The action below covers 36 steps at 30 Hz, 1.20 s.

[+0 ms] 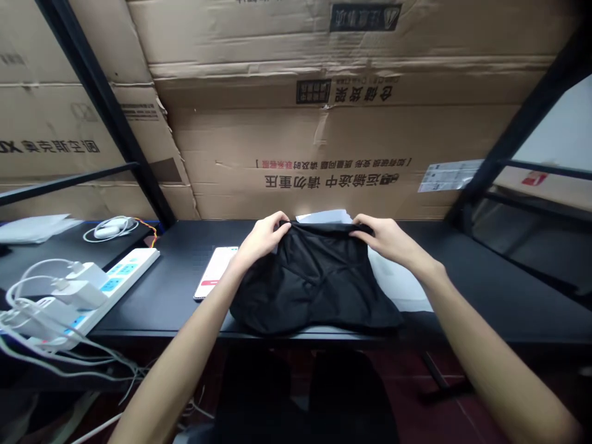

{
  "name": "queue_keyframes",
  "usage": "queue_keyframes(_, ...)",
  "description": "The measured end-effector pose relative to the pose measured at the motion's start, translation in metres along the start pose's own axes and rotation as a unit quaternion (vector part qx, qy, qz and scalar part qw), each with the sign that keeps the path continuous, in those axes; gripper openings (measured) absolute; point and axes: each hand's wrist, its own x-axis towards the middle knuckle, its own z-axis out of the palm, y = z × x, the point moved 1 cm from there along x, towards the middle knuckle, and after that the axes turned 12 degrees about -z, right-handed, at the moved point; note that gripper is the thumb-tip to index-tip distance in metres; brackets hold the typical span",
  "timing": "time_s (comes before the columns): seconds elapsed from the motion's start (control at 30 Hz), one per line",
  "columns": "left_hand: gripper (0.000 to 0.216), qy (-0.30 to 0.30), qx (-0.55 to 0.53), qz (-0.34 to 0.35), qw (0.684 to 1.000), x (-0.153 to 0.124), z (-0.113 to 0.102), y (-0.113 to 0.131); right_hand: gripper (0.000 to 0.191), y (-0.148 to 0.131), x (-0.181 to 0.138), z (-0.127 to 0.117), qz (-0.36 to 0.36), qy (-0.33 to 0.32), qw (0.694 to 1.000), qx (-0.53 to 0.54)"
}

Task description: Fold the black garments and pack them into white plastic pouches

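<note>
Black cloth, soft and creased, makes up the garment (314,283) that both hands grip along its far edge. The left hand (263,237) is closed to a narrow pinch: its fingers (276,221) curl over the top left corner of the hem with the thumb tucked beneath, so a fold of fabric is caught between them. The right hand (386,237) holds the opposite corner in the same way, its fingers (363,227) bent down over the hem and nearly shut on it. Between the two hands the edge is drawn fairly taut and raised a little, while the rest of the garment spreads down from the hands toward the person and lies on the near edge of the black desk (485,290).

Under the garment, showing just beyond the fingertips and below the right wrist, lies a white sheet (402,283). Just outside the left wrist a smartphone (213,271) lies flat, touching neither hand. Farther out on that side, well apart from the left hand, a white power strip (118,280) carries white chargers (78,287) with their cables, and a coiled white cable (108,229) sits beyond it. Past both hands, large cardboard boxes (333,154) printed with upside-down lettering stand against the back of the desk.
</note>
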Motion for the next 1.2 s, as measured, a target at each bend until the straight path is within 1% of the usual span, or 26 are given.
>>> queue_keyframes(0.03,0.024,0.003,0.013,-0.01,1.0,0.006,0.003,0.001,0.018,0.004,0.006,0.001,0.009,0.01,1.0,-0.009)
queue_keyframes(0.1,0.022,0.005,0.032,-0.027,0.999,0.016,0.011,0.002,0.021,0.01,0.014,0.006,0.034,0.005,0.999,-0.037)
queue_keyframes(0.17,0.026,0.018,0.046,-0.042,0.998,0.017,0.021,0.004,0.034,0.01,0.015,0.012,0.055,-0.006,0.994,-0.093)
queue_keyframes(0.2,0.033,0.03,0.053,-0.049,0.997,0.013,0.025,0.005,0.043,0.006,0.013,0.016,0.056,-0.003,0.991,-0.125)
queue_keyframes(0.27,0.044,0.056,0.065,-0.047,0.995,-0.004,0.031,0.009,0.06,-0.007,0.004,0.024,0.033,0.027,0.984,-0.172)
queue_keyframes(0.3,0.044,0.052,0.07,-0.032,0.996,-0.016,0.033,0.01,0.061,-0.014,-0.002,0.029,0.016,0.039,0.985,-0.17)
queue_keyframes(0.33,0.042,0.042,0.081,-0.01,0.996,-0.03,0.036,0.012,0.06,-0.022,-0.009,0.035,-0.007,0.034,0.988,-0.153)
queue_keyframes(0.4,0.044,0.031,0.148,0.029,0.988,-0.059,0.041,0.014,0.06,-0.035,-0.023,0.049,-0.042,-0.013,0.993,-0.11)
queue_keyframes(0.43,0.045,0.018,0.175,0.024,0.984,-0.072,0.044,0.013,0.062,-0.04,-0.03,0.057,-0.051,-0.049,0.993,-0.09)
queue_keyframes(0.5,0.05,-0.007,0.209,-0.004,0.978,-0.094,0.049,0.009,0.068,-0.044,-0.044,0.073,-0.042,-0.114,0.99,-0.069)
queue_keyframes(0.57,0.054,-0.021,0.224,-0.021,0.974,-0.107,0.053,0.002,0.072,-0.045,-0.055,0.083,-0.016,-0.145,0.987,-0.067)
queue_keyframes(0.63,0.057,-0.023,0.229,-0.027,0.973,-0.113,0.055,-0.006,0.076,-0.045,-0.063,0.087,0.005,-0.149,0.986,-0.074)
queue_keyframes(0.8,0.061,-0.013,0.226,-0.029,0.973,-0.117,0.049,-0.022,0.078,-0.049,-0.071,0.084,0.019,-0.15,0.985,-0.086)
queue_keyframes(1.0,0.059,-0.009,0.221,-0.031,0.975,-0.116,0.048,-0.025,0.072,-0.059,-0.069,0.079,0.023,-0.152,0.986,-0.069)
queue_keyframes(1.07,0.058,-0.008,0.209,-0.03,0.977,-0.116,0.046,-0.025,0.068,-0.065,-0.07,0.07,0.016,-0.14,0.988,-0.064)
queue_keyframes(1.13,0.057,-0.003,0.18,-0.019,0.983,-0.12,0.041,-0.024,0.061,-0.074,-0.075,0.053,0.01,-0.108,0.992,-0.062)
queue_keyframes(1.2,0.053,0.003,0.14,0.017,0.99,-0.128,0.033,-0.018,0.052,-0.083,-0.086,0.032,0.012,-0.068,0.996,-0.057)
